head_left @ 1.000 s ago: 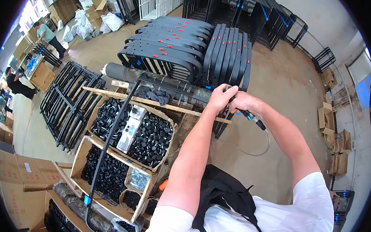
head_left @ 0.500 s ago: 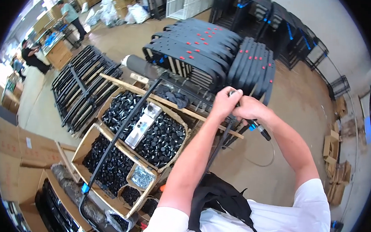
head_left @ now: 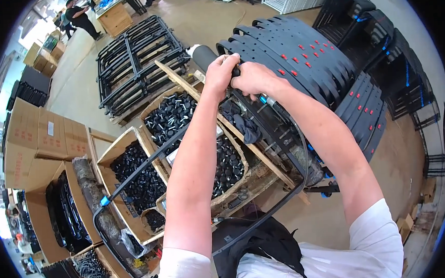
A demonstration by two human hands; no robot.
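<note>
My right hand (head_left: 255, 80) is closed around an inline power screwdriver (head_left: 277, 107), a dark tube with a blue band and a hose trailing from its back end. Just left of it, my left hand (head_left: 220, 76) is closed, fingertips pinched together at the tool's front end. Whatever those fingertips hold is hidden. Beneath both hands lies a black metal tube frame (head_left: 148, 165) with rounded corners, spanning the bins, and a blue tab (head_left: 105, 200) marks its left side. A crumpled dark cloth (head_left: 243, 122) rests just below my hands.
Boxes of black-headed bolts (head_left: 168, 116) and small black parts (head_left: 139, 173) sit under the frame. A wooden plank (head_left: 261, 157) runs beside them. Black panels with red pieces (head_left: 298, 49) are stacked at the right. Black frames (head_left: 140, 62) lie on the floor; a person (head_left: 81, 19) stands far left.
Both hands have moved left and away from me along the frame, carrying the screwdriver. The view has shifted, so the bins and stacked panels appear farther right.
</note>
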